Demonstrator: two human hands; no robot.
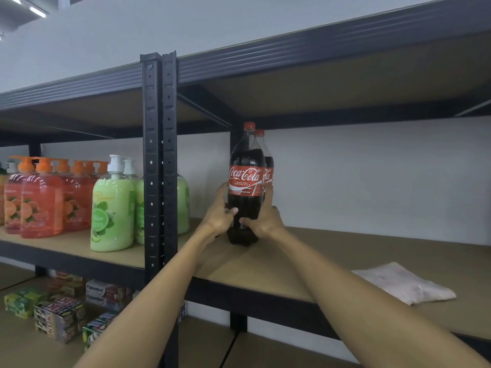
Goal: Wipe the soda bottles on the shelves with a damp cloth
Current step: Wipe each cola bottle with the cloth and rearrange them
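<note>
Coca-Cola bottle (245, 181), full, likely heavy and slick, stands on the shelf (318, 256), fingers (233, 210) of your left hand (220, 217) and right hand (265, 221) curled round its firm lower body.

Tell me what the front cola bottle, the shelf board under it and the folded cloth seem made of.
The dark front cola bottle with red cap: clear glossy plastic, by its see-through neck and highlights. The tan shelf board: probably matte fibreboard, flat and grainless. The pale folded cloth: soft fabric, by its creases.
</note>
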